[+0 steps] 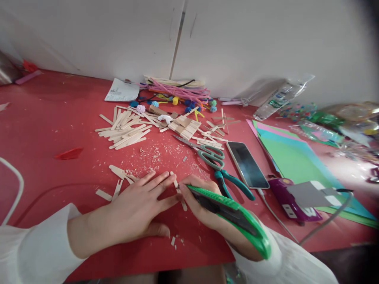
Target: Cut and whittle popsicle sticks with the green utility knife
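On the red table (pixel 204 244), near its front edge, lies a small wooden stick (pixel 184 204). My left hand (pixel 133 209) rests flat with its fingers spread, index and middle fingertips touching the stick. A green utility knife (pixel 231 209) is gripped in my right hand (pixel 204 201), its front end at the middle of the stick. The blade is too small to make out. Cut stick pieces (pixel 104 195) lie left of my left hand, and wood shavings (pixel 154 156) are scattered beyond my fingers.
Behind are piled craft sticks (pixel 124 128), pipe cleaners (pixel 180 90), scissors (pixel 207 153) and teal-handled pliers (pixel 233 183). To the right lie a phone (pixel 248 165), a purple device (pixel 291 201) with cables, colored paper (pixel 299 157) and a plastic bottle (pixel 275 100). A white wall stands behind.
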A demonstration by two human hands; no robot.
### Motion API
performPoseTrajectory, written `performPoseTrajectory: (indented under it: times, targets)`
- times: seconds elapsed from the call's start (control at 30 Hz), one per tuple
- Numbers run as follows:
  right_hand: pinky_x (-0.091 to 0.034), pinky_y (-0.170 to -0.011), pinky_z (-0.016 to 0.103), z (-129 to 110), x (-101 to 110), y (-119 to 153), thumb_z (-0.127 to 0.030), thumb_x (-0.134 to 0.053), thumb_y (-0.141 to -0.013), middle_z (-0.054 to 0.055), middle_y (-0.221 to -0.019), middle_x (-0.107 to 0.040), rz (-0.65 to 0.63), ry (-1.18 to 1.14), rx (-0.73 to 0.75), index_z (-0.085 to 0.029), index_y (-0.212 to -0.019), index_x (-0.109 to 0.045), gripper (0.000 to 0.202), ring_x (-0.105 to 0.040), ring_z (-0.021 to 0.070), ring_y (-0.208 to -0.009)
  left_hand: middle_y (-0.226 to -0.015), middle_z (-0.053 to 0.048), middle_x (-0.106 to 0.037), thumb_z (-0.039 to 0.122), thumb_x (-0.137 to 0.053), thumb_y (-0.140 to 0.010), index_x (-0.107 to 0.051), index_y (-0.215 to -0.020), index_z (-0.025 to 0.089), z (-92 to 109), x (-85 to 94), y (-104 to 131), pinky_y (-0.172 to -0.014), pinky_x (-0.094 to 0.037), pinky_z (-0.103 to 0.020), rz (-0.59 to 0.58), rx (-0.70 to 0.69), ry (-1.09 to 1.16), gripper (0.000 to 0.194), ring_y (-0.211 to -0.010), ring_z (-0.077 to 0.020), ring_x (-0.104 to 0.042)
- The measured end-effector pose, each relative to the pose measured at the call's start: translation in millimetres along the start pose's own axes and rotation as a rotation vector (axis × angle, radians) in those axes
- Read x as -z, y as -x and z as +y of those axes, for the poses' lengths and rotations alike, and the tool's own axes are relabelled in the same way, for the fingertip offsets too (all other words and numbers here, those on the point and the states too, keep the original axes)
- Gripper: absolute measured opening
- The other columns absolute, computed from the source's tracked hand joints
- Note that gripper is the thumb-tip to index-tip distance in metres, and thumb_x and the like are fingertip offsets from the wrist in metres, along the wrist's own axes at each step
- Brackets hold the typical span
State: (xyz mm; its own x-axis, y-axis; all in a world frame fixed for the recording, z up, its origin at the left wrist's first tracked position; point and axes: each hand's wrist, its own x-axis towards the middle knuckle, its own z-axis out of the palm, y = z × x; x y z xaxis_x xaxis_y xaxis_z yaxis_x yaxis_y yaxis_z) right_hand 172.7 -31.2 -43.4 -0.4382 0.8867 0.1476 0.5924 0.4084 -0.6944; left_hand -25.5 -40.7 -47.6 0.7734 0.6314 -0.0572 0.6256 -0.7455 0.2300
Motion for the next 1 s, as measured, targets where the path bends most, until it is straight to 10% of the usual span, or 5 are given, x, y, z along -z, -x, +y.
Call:
performPoseTrajectory:
  times: [0.33, 1.0]
  targets:
    - [-0.042, -0.039, 0.022, 11.8, -5.6, -6.9, -0.032, -0.041, -0.090, -0.006, -0.052, -0.053, 0.022, -0.433, -0.163, -0.022, -0.072, -0.046, 0.021, -0.051, 0.0095, -0.037, -0.150, -0.015, -0.031, 0.063, -0.054, -0.080, -0.041, -0.139, 0.034, -0.8, 0.9, -0.9, -0.105, -0.029, -0.058, -0.048, 0.028, 0.013, 0.067, -0.136, -0.0391, -0.029]
    - [-0.045, -0.055, 0.026, 5.5, 0.7, -3.2, -0.032, -0.041, -0.093, -0.004, -0.056, -0.054, -0.022, -0.134, -0.070, -0.022, -0.070, -0.050, 0.027, -0.055, 0.0119, -0.051, -0.151, -0.014, -0.030, 0.061, -0.054, -0.081, -0.041, -0.139, 0.035, -1.1, 2.0, -0.9, -0.106, -0.028, -0.057, -0.065, 0.023, 0.011, 0.065, -0.136, -0.0376, -0.028]
